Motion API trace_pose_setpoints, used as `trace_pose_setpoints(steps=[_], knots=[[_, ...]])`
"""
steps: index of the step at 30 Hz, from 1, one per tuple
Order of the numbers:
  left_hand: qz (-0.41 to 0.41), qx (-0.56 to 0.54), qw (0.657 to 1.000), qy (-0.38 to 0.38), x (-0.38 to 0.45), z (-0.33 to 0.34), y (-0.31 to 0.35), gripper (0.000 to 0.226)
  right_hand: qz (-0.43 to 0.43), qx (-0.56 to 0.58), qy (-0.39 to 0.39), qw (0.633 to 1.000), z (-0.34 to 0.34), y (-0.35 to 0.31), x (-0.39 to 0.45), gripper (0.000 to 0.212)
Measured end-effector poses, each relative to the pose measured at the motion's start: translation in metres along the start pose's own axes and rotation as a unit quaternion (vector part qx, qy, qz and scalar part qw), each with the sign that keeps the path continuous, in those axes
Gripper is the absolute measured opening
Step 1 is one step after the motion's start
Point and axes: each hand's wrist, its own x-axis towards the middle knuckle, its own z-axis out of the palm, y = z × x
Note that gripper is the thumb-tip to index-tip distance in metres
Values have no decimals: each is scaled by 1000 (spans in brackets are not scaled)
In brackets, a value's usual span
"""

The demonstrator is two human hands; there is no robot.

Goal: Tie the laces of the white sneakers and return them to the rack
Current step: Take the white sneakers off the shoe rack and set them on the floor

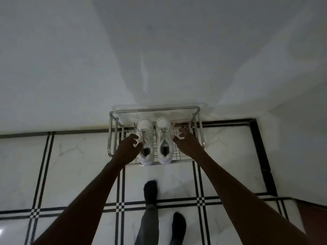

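Note:
Two white sneakers stand side by side on a metal shoe rack (113, 137) against the wall, toes toward the wall. The left sneaker (145, 131) and the right sneaker (163, 128) both show loose laces spread over their tongues. My left hand (128, 147) hovers at the left sneaker's outer side, fingers loosely curled, holding nothing. My right hand (185, 140) hovers just right of the right sneaker, fingers spread and relaxed, holding nothing. Whether either hand touches a shoe is unclear.
The rack has a chrome frame and a wire-grid shelf (178, 149). A white wall rises behind it. The floor is white marble tile with black stripe borders (122, 206). My feet in dark socks (150, 191) stand just before the rack.

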Motion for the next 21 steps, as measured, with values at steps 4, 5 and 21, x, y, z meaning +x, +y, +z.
trace_pose_setpoints(steps=[4, 5, 21], knots=[[-57, 5, 997, -42, 41, 44, -46, 63, 56, -70, -35, 995, 35, 45, 63, 72], [-68, -2, 997, -47, 51, 56, -58, 65, 73, -83, -46, 993, 43, 58, 79, 74], [-66, -83, 994, -16, 98, 112, -119, 46, 46, -40, -34, 998, 101, 119, 146, 62]])
